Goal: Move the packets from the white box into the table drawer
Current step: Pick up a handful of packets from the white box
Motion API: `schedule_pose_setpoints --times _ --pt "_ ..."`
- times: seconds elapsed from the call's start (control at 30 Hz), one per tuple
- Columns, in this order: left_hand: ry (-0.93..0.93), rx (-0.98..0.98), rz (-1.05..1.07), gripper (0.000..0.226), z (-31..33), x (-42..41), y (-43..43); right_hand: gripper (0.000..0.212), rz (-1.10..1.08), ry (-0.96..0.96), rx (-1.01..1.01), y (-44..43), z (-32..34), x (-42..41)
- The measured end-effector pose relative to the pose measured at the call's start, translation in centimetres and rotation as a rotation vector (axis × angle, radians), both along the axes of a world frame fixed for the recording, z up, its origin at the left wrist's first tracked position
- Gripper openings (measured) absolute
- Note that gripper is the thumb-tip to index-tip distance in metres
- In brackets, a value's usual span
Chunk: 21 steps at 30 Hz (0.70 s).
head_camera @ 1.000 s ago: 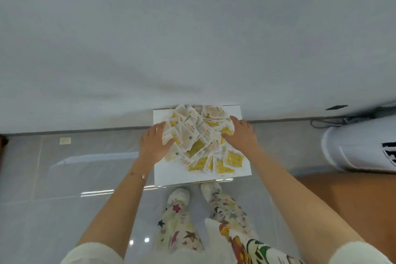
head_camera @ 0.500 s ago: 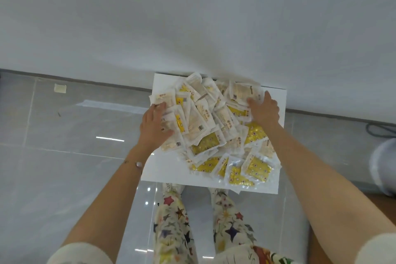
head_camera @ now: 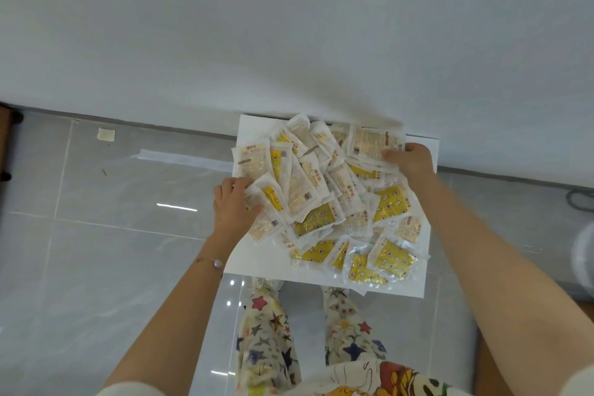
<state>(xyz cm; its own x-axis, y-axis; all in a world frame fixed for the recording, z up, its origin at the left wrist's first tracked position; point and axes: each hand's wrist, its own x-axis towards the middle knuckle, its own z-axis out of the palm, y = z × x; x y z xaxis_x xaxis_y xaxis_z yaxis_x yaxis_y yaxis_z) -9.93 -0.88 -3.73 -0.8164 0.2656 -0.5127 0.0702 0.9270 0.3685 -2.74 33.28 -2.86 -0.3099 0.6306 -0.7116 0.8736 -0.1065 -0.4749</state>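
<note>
A heap of packets [head_camera: 321, 196] sits in the white box [head_camera: 254, 260] on the floor [head_camera: 96, 251]; left hand [head_camera: 233, 207] curls its fingers [head_camera: 238, 185] round packets at the left edge, right hand [head_camera: 409, 159] pinches packets far right

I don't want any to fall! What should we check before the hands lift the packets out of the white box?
1. Left hand has a grip on the packets at the pile's left side: ok.
2. Right hand holds packets at the far right corner: ok.
3. Whole pile gathered between both hands: not ok, the yellow packets near the front edge of the white box lie loose.
4. Table drawer open and ready: cannot tell, it is not in view.
</note>
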Motion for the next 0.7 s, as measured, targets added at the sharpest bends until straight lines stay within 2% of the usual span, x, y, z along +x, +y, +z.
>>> schedule_pose_setpoints --times 0.13,0.2,0.3,0.4,0.6,0.7 --pt "0.025 0.038 0.031 0.038 0.3 0.5 -0.1 0.027 -0.047 0.131 -0.054 0.0 0.9 0.7" --pt "-0.001 0.03 0.071 0.031 0.9 0.8 0.1 0.023 -0.034 0.153 0.003 -0.5 0.7 1.3" --pt "-0.016 -0.005 -0.002 0.03 1.0 1.2 -0.3 0.013 -0.049 0.147 0.111 -1.5 0.7 2.1" --pt "-0.036 -0.029 -0.06 0.029 0.4 1.4 -1.2 0.013 -0.095 0.172 0.18 -2.5 0.9 2.9" --pt "-0.117 0.134 0.057 0.017 0.6 2.6 -2.5 0.04 -0.063 0.194 0.292 -3.5 0.4 3.4" --pt "-0.161 0.191 0.159 0.02 1.3 3.4 -2.9 0.055 0.065 0.075 0.377 -4.3 0.1 2.6"
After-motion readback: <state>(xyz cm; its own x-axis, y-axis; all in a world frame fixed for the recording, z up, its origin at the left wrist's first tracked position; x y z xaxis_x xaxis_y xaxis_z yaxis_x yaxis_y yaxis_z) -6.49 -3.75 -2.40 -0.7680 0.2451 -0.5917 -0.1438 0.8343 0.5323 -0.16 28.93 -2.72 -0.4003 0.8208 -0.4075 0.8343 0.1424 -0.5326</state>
